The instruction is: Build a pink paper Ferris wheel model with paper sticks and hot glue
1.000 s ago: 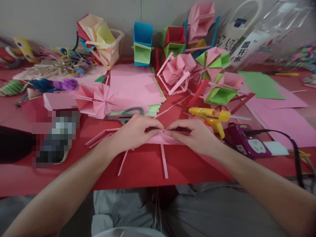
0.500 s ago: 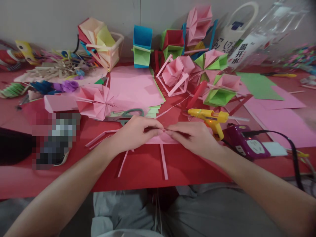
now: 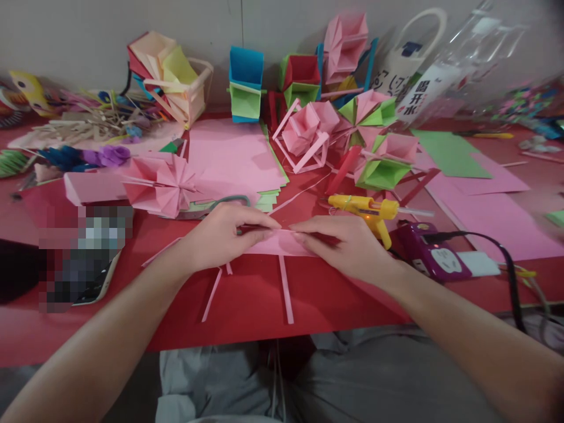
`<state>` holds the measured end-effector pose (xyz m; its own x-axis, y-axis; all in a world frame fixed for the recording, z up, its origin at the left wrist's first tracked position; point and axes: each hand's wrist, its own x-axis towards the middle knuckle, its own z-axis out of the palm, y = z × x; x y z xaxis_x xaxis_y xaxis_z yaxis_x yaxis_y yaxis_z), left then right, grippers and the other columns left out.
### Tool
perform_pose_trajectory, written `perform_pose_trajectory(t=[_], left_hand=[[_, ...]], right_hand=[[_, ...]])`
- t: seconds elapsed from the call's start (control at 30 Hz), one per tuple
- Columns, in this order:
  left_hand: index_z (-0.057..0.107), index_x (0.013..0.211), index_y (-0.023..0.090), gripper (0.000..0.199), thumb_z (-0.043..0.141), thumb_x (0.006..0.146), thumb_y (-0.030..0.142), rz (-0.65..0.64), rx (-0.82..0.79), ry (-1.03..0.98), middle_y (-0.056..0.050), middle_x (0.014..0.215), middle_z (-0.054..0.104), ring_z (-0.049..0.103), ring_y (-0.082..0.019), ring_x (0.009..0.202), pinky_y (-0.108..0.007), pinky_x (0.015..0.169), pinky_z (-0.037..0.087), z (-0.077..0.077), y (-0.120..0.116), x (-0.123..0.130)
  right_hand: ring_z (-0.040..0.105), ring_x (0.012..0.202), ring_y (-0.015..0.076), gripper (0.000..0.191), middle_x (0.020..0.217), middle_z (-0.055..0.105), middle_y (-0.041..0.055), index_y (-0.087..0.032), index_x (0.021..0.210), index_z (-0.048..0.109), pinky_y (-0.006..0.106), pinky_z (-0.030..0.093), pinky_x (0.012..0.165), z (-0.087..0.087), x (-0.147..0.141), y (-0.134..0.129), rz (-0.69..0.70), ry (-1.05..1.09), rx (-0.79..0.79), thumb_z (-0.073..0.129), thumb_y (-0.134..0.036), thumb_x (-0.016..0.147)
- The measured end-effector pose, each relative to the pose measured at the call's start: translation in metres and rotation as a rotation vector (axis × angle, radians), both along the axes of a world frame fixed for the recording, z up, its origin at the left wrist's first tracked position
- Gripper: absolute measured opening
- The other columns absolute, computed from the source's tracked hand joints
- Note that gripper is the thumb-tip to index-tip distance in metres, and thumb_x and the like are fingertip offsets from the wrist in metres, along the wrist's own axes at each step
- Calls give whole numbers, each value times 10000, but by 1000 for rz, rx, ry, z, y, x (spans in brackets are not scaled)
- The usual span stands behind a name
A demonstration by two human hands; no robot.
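Both hands pinch the far edge of a pink sheet of paper (image 3: 278,242) lying on the red tabletop. My left hand (image 3: 229,235) has its thumb and fingers closed on the edge at the left. Just right of it, my right hand (image 3: 339,238) grips the same edge, thumb below and fingers above. The fingers hide part of the sheet's two ends. A narrow pink paper strip (image 3: 285,291) points toward me from under the sheet's near edge, and a shorter strip (image 3: 212,295) lies to its left. Scissors (image 3: 229,201) rest partly hidden behind my left hand.
A yellow glue gun (image 3: 365,208) lies beyond my right hand, with a purple power socket (image 3: 434,249) and cable beside it. Folded pink paper lanterns (image 3: 158,182) and a pink paper stack (image 3: 233,153) sit behind. A phone (image 3: 90,258) lies at left; a plastic bottle (image 3: 434,76) leans at back right.
My hands have moved slightly apart along the paper's edge, showing more of the sheet between them. The whole view has shifted a little, so things appear farther left.
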<state>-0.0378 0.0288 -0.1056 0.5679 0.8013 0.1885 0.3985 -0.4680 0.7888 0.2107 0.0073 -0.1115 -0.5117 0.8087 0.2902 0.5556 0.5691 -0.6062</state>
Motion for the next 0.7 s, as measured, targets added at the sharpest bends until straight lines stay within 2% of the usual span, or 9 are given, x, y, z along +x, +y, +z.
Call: perform_pose_trajectory(t=[0.23,0.4,0.57,0.7], left_hand=[[807,980,201,166,693,880,269,94,-88,5,-12,904,795,713,-143,789,-212,752,557,7,1,-6],[799,954,196,166,684,887,294,121,-54,-18,0,897,795,721,-148,806,-198,727,553,10,2,-11],[809,952,220,161,693,877,304,120,-61,16,5,905,803,731,-156,802,-196,708,559,10,2,-15],[815,947,227,154,698,876,298,129,-55,32,2,909,806,731,-150,789,-185,701,558,8,3,-16]], right_hand=[[763,904,187,209,1026,812,35,-211,1073,767,283,595,818,4,6,1,-26,-47,-22,595,-207,954],[754,842,176,232,964,810,43,-193,1056,753,264,577,759,8,10,2,-19,-138,82,533,-199,983],[748,847,182,243,960,805,45,-205,1088,737,272,558,747,6,12,1,-7,-214,134,516,-187,989],[744,819,187,253,946,799,64,-168,1084,729,279,554,730,3,15,3,28,-260,222,489,-180,1005]])
